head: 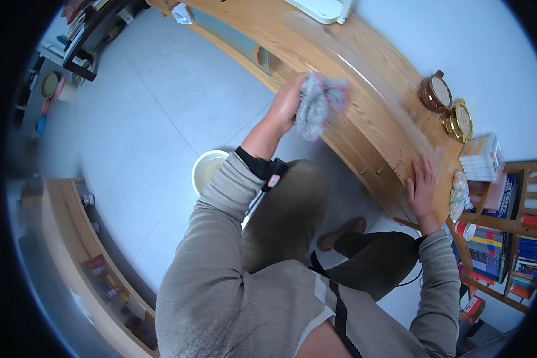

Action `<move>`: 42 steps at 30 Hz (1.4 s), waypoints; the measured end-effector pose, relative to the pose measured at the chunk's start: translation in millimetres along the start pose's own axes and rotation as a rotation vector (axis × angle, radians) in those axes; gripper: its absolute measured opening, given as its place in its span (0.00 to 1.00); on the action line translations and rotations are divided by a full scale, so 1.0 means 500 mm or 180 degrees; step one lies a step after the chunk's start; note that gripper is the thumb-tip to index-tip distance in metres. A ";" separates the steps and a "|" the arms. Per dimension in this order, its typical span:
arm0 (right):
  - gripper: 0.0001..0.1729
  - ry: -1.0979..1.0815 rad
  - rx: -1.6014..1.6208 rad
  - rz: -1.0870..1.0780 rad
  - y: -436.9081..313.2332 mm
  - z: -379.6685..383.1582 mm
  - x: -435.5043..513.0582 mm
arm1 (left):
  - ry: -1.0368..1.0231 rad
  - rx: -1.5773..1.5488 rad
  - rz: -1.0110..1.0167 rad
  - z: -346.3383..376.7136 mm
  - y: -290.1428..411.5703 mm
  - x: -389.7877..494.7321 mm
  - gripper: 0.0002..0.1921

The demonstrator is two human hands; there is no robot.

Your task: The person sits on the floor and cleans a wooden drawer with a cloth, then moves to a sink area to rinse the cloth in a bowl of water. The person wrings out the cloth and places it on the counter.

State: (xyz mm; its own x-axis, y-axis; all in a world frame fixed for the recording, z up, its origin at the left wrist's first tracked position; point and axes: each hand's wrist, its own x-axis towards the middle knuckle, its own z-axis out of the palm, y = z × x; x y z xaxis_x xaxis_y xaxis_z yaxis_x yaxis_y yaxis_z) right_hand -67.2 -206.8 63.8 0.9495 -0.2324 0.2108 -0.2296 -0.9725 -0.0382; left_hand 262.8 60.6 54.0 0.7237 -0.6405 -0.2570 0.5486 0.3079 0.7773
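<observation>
A crumpled grey cloth with pink edging (313, 107) is gripped by my left hand (290, 103), near the front edge of a long wooden cabinet (376, 103). The cloth is slightly blurred, and whether it touches the wood I cannot tell. My right hand (423, 185) lies palm down on the cabinet top towards its right end, fingers spread, holding nothing. Wet-looking streaks and small dark specks show on the wood. On the floor left of my knee stands a pale round basin (197, 172) with what looks like liquid in it, partly hidden by my left sleeve.
A brown pot (435, 93) and a gold-coloured pot (457, 121) stand by the wall, beside stacked clear-and-white boxes (481, 156) and a plastic bag of pale pieces (459, 197). A bookshelf (492, 221) is at right, a white object (324, 11) at top, another wooden cabinet (56, 215) at left.
</observation>
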 end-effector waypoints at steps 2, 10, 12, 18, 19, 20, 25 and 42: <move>0.27 0.0010 -0.0025 0.0043 -0.002 0.002 0.001 | 0.0216 0.0301 0.0286 -0.053 -0.045 0.055 0.17; 0.27 -0.0088 -0.0050 0.0117 -0.004 -0.003 0.009 | 0.2139 0.0778 0.0871 -0.088 -0.352 0.142 0.19; 0.28 -0.0134 -0.0015 0.0153 -0.002 -0.003 0.009 | 0.2217 0.0836 0.1099 -0.079 -0.407 0.157 0.24; 0.28 -0.0145 -0.0059 0.0148 0.004 0.003 0.009 | 0.2752 0.1143 0.1253 -0.016 -0.561 0.184 0.31; 0.27 -0.0154 -0.0059 0.0155 0.004 0.004 0.009 | 0.2897 0.1226 0.0961 -0.011 -0.574 0.180 0.31; 0.27 -0.0146 -0.0071 0.0157 0.003 0.005 0.009 | 0.3002 0.1914 0.1137 -0.003 -0.590 0.163 0.31; 0.27 -0.0224 -0.0112 0.0155 -0.004 0.001 0.014 | 0.2166 0.2652 0.0050 0.022 -0.650 0.067 0.31; 0.27 -0.0167 -0.0111 0.0170 -0.002 0.004 0.009 | 0.2110 0.0415 0.0673 -0.002 -0.516 0.158 0.37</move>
State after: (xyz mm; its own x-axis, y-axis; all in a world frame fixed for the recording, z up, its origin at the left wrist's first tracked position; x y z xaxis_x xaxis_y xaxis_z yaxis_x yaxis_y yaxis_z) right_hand -62.6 -207.1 63.0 0.9454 -0.2851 0.1577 -0.2866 -0.9580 -0.0136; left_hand 178.8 -68.6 -167.2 0.9344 -0.0003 -0.3563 0.3436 0.2650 0.9009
